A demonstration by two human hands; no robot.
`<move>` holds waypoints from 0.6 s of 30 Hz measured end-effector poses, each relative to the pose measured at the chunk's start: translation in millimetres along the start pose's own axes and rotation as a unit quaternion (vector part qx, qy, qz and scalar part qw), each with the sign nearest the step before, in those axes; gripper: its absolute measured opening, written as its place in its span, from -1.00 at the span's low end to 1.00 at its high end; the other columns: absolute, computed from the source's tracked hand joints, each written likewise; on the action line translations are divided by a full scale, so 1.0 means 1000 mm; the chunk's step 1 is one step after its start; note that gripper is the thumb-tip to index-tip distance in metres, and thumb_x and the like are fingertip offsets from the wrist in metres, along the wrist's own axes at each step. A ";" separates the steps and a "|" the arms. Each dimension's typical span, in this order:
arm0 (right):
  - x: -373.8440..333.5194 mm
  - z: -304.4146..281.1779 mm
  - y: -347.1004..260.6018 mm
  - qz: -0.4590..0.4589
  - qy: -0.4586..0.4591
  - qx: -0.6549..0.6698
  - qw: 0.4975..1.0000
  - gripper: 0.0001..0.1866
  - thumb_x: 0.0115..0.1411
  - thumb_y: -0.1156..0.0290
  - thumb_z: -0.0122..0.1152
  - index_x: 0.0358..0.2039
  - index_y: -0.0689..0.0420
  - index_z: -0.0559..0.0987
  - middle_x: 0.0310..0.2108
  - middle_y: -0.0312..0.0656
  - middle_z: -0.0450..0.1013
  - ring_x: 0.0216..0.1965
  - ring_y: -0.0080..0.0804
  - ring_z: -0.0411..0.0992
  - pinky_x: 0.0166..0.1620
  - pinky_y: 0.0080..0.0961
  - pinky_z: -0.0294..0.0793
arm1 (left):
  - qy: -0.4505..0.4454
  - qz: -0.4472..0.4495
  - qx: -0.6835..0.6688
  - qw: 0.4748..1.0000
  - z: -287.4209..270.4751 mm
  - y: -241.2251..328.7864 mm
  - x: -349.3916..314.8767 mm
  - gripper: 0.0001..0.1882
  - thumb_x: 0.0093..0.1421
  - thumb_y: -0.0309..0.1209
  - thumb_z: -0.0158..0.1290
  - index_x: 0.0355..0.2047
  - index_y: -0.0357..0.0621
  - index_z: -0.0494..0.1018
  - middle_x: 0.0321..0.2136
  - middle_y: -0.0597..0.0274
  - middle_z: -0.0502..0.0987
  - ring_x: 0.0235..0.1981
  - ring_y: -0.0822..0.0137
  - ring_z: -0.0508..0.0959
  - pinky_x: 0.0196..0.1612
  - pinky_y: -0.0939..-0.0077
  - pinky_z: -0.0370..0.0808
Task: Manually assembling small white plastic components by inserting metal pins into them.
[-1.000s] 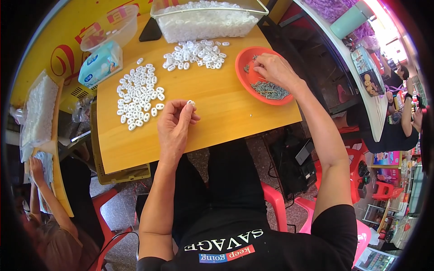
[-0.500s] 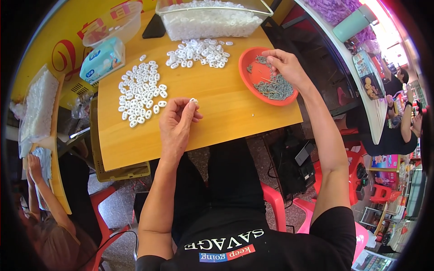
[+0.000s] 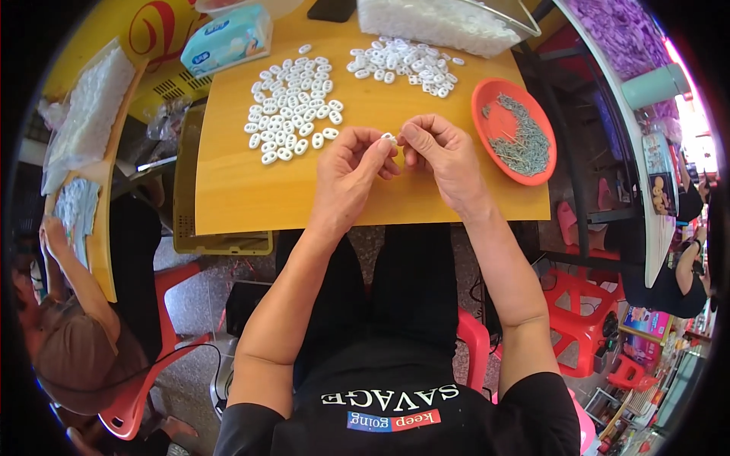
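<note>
Above the near part of the wooden table (image 3: 365,199), my two hands meet with the fingertips almost touching. My left hand (image 3: 346,171) pinches a small white plastic piece (image 3: 388,137) between thumb and fingers. Thumb and forefinger of my right hand (image 3: 449,163) are pressed together beside it; whatever they hold is too small to make out. To the right stands an orange-red bowl (image 3: 496,126) with many thin grey metal pins or screws (image 3: 528,146). Oval white pieces with two holes (image 3: 293,106) lie spread to the left, and a second heap of white pieces (image 3: 403,62) lies farther back.
At the back stands a clear bin (image 3: 449,29) full of white pieces, near a dark phone (image 3: 331,9). A tissue pack (image 3: 226,39) sits at the far left corner. Another person's hand (image 3: 55,237) works at a side table on the left. Red stools (image 3: 582,304) stand at right.
My right hand has left the bowl and come over to my left hand, which still pinches the white piece. The view has shifted, so the table sits differently in it.
</note>
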State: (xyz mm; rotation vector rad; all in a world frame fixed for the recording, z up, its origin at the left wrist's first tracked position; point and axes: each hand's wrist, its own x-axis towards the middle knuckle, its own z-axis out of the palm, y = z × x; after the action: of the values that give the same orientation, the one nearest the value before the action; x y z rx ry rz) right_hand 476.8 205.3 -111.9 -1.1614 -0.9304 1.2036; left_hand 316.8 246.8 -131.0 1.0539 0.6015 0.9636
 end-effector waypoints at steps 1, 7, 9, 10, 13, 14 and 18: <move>0.000 0.003 0.003 0.003 0.015 0.034 0.999 -0.83 0.28 0.34 0.19 -0.27 0.20 0.55 -0.40 -0.33 0.47 -0.48 -0.68 0.37 -0.39 -0.71 0.39 | -0.004 0.002 0.002 1.000 -0.001 0.000 0.000 -0.83 0.31 -0.40 0.04 -0.23 -0.29 0.41 -0.38 0.19 0.55 -0.42 0.45 0.55 -0.32 0.60 0.48; 0.001 0.009 0.005 0.000 0.028 0.077 0.997 -0.80 0.25 0.33 0.24 -0.28 0.23 0.56 -0.42 -0.31 0.49 -0.49 -0.69 0.36 -0.40 -0.72 0.37 | -0.007 0.005 0.014 1.000 0.000 0.001 0.002 -0.81 0.30 -0.39 0.05 -0.25 -0.31 0.42 -0.41 0.24 0.54 -0.44 0.51 0.53 -0.35 0.64 0.48; 0.002 0.011 0.006 -0.010 0.029 0.058 0.998 -0.79 0.25 0.33 0.23 -0.28 0.23 0.56 -0.42 -0.31 0.49 -0.49 -0.69 0.36 -0.40 -0.72 0.37 | -0.002 0.004 0.017 1.000 0.000 0.002 0.002 -0.81 0.30 -0.39 0.05 -0.25 -0.31 0.42 -0.42 0.24 0.54 -0.44 0.51 0.53 -0.35 0.64 0.48; 0.002 0.011 0.007 -0.022 0.032 0.038 0.998 -0.79 0.25 0.32 0.23 -0.28 0.23 0.55 -0.42 -0.32 0.48 -0.49 -0.69 0.35 -0.40 -0.72 0.37 | -0.002 0.004 0.020 1.000 0.000 0.002 0.002 -0.81 0.31 -0.39 0.05 -0.25 -0.31 0.42 -0.42 0.24 0.53 -0.44 0.51 0.53 -0.35 0.64 0.48; 0.001 0.013 0.007 -0.050 0.037 -0.025 0.998 -0.78 0.26 0.31 0.23 -0.29 0.23 0.55 -0.43 -0.33 0.48 -0.49 -0.70 0.35 -0.40 -0.73 0.37 | -0.002 0.011 0.027 1.000 -0.001 0.000 0.003 -0.81 0.30 -0.39 0.05 -0.25 -0.32 0.41 -0.43 0.24 0.53 -0.44 0.51 0.53 -0.35 0.63 0.48; 0.001 0.014 0.007 -0.049 0.037 -0.025 0.998 -0.78 0.26 0.31 0.23 -0.29 0.23 0.55 -0.43 -0.33 0.48 -0.49 -0.70 0.35 -0.40 -0.73 0.37 | -0.002 0.010 0.026 1.000 -0.001 0.000 0.003 -0.81 0.30 -0.39 0.05 -0.25 -0.32 0.41 -0.43 0.24 0.53 -0.44 0.51 0.53 -0.35 0.63 0.48; 0.000 0.016 0.006 -0.069 0.053 -0.049 0.995 -0.77 0.25 0.30 0.23 -0.29 0.23 0.54 -0.45 -0.34 0.46 -0.50 -0.71 0.35 -0.42 -0.74 0.37 | 0.004 0.004 0.018 1.000 0.000 0.001 0.002 -0.81 0.30 -0.39 0.05 -0.26 -0.32 0.41 -0.43 0.25 0.52 -0.44 0.51 0.53 -0.35 0.63 0.48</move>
State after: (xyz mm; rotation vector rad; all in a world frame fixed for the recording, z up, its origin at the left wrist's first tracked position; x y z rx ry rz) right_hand 460.3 207.9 -114.6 -1.2072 -0.9819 0.9850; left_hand 317.4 249.0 -129.8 1.0855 0.6231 0.9669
